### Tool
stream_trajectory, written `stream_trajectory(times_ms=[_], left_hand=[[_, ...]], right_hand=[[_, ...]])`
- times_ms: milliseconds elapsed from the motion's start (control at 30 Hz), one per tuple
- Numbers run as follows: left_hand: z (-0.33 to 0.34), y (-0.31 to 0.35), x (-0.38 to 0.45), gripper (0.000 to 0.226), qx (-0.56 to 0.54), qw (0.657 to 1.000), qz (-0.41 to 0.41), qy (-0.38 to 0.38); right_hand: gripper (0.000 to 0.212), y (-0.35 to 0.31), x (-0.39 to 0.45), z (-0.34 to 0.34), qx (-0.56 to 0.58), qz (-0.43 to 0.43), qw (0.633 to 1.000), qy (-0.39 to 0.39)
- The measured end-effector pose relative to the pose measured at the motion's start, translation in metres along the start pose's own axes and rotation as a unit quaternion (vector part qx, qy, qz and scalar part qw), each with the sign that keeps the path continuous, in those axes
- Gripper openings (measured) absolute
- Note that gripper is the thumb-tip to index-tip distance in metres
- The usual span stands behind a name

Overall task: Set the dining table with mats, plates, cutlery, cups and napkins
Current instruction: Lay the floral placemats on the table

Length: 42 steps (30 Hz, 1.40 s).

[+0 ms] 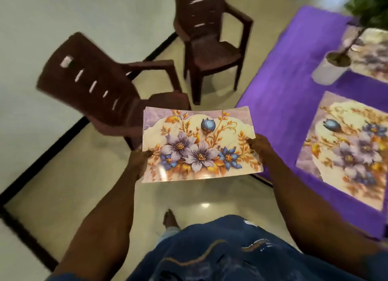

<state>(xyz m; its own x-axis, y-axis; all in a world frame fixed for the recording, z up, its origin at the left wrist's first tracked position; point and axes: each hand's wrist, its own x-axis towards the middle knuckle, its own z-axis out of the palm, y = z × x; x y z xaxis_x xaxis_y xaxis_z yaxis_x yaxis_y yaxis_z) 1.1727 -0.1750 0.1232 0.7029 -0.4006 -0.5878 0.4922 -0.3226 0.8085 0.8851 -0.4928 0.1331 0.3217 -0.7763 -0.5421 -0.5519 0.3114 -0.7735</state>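
Note:
I hold a floral place mat [199,144], purple and gold flowers on cream, flat in the air over the floor, left of the table. My left hand [139,161] grips its left edge and my right hand [261,145] grips its right edge. The dining table [294,87] at the right wears a purple cloth. A matching floral mat [348,152] lies on it near the front, and another mat [371,56] lies further back, partly behind a plant.
Two dark brown plastic chairs stand left of the table: the nearer chair [98,87] beside my mat, the other chair [210,43] behind it. A white pot [329,71] with a green plant sits on the table. Shiny tiled floor lies below me.

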Motion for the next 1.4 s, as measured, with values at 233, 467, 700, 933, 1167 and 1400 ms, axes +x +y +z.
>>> stream_trajectory(times_ms=[233,467,700,933,1167,1400], left_hand=[[0.062,0.098,0.086,0.027,0.175,0.970,0.043,-0.165],[0.194,0.144,0.146,0.021,0.295,0.909,0.110,-0.272],[0.283,0.177,0.179,0.028,0.372,0.864,0.174,-0.293],[0.368,0.192,0.216,0.041,0.460,0.773,0.271,-0.343],[0.444,0.205,0.189,0.051,0.470,0.690,0.348,-0.426],[0.543,0.210,0.209,0.012,0.470,0.641,0.321,-0.515]], right_hand=[[0.019,0.028,-0.052,0.009,0.099,0.062,0.975,0.191],[0.018,0.048,-0.058,-0.002,0.204,0.117,0.912,0.335],[0.029,0.032,-0.030,-0.012,0.253,0.118,0.876,0.393],[0.029,0.014,-0.018,-0.017,0.286,0.124,0.844,0.436],[0.028,0.007,-0.014,-0.016,0.358,0.160,0.764,0.513],[0.021,-0.004,0.011,-0.013,0.370,0.200,0.688,0.592]])
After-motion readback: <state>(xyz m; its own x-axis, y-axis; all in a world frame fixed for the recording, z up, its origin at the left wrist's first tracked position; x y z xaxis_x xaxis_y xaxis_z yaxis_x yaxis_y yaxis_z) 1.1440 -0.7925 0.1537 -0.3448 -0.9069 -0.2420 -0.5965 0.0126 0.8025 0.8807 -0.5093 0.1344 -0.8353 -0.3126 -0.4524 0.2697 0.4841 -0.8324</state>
